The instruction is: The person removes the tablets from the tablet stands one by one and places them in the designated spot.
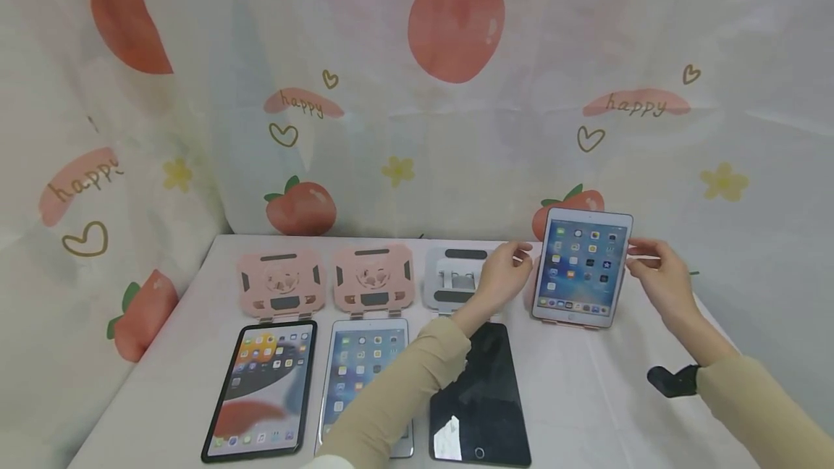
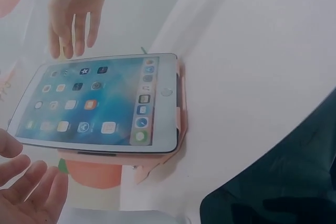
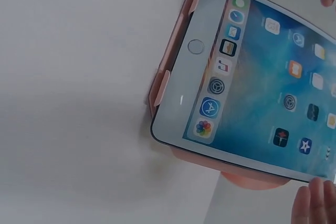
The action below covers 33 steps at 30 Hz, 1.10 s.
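Note:
A white tablet (image 1: 580, 266) with a lit screen of app icons leans upright on a pink tablet stand (image 3: 170, 61), whose lower lips hold its bottom edge. Off the tablet's left side, my left hand (image 1: 502, 277) hovers with relaxed fingers and nothing in it. My right hand (image 1: 664, 277) is by the tablet's right edge, fingers loosely extended. A small gap shows between those fingers and the edge in the left wrist view, though contact is hard to judge from the head view. Most of the stand is hidden behind the tablet.
Left of it, two pink stands (image 1: 373, 279) and a grey stand (image 1: 449, 259) lie along the table's back. In front of them are a black-framed tablet (image 1: 260, 389), a white tablet (image 1: 352, 353) partly under my left sleeve, and a dark-screened tablet (image 1: 482, 389). A fruit-print curtain (image 1: 404, 129) hangs behind.

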{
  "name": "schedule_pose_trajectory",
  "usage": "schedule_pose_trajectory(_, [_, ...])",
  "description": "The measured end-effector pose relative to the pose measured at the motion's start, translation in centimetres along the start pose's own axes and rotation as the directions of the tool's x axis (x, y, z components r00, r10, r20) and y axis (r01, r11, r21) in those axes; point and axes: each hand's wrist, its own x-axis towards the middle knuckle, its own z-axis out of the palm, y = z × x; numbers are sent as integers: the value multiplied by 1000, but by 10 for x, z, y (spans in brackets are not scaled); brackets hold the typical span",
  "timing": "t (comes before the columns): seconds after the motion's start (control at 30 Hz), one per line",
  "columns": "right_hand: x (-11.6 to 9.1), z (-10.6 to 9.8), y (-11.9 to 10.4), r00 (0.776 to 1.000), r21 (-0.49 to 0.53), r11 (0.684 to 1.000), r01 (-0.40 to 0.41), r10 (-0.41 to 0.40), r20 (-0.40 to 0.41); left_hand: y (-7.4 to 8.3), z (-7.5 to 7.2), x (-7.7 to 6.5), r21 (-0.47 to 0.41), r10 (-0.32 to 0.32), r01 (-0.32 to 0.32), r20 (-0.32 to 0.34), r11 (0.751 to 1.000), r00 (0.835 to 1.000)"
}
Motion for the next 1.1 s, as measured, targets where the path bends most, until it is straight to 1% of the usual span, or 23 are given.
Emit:
schedule_pose_trajectory(0.07, [3,0,-1,1000,0,1000,0,0,-8,2,-1,3,-15,-10,10,0,1000,1000])
schedule_pose_trajectory(0.3, [12,-4,-3,999,-6,1000,2,-2,-42,6,-1,14,-30,0,0,14,1000,1000])
schedule_pose_trajectory(0.43, [20,-6,3,1000,2,1000,3,-3,-27,8,1,20,-63,-6,8,39,998,999])
schedule_pose_trajectory(0.47, [24,-6,9,1000,19,1000,6,-6,-18,9,1,21,-72,-5,9,44,997,999])
schedule_pose_trajectory(0.53, [39,-4,31,1000,86,996,-5,6,-11,9,3,25,-87,0,5,56,996,998])
schedule_pose_trajectory(0.6, [58,1,60,999,136,990,-26,29,-20,9,5,28,-100,10,-4,61,995,998])
schedule_pose_trajectory(0.63, [68,3,76,999,183,983,-27,31,-18,9,7,30,-104,15,-9,61,995,998])
schedule_pose_trajectory(0.67, [77,5,89,1000,202,979,-23,26,-14,9,9,32,-104,19,-13,62,994,998])
schedule_pose_trajectory(0.7, [84,6,99,1000,225,974,-17,20,-10,8,10,34,-108,22,-15,62,994,998])
schedule_pose_trajectory(0.77, [89,8,106,1000,239,971,-15,16,-1,8,14,37,-108,24,-17,61,994,998])
schedule_pose_trajectory(0.8, [89,8,104,1000,266,964,-17,16,5,8,15,38,-106,22,-15,59,994,998])
schedule_pose_trajectory(0.83, [86,7,99,1000,272,962,-9,2,25,8,17,39,-104,19,-13,58,995,998])
schedule_pose_trajectory(0.9, [77,7,82,999,284,959,-20,12,31,7,19,41,-108,15,-9,56,994,998])
schedule_pose_trajectory(0.93, [72,7,72,999,263,964,-28,22,28,7,19,41,-106,15,-9,54,994,998])
schedule_pose_trajectory(0.97, [66,5,60,999,236,971,-20,11,41,7,20,42,-107,18,-12,51,994,999])
schedule_pose_trajectory(1.0, [60,4,50,999,230,973,-27,19,39,8,21,43,-112,19,-14,49,994,999])
schedule_pose_trajectory(1.03, [54,3,38,999,193,981,-19,10,48,8,21,44,-119,20,-15,46,993,999])
schedule_pose_trajectory(1.07, [49,2,29,999,176,984,-27,19,46,8,22,44,-127,25,-19,42,992,999])
schedule_pose_trajectory(1.1, [45,1,20,998,128,991,-24,17,54,9,23,46,-128,28,-23,37,991,999])
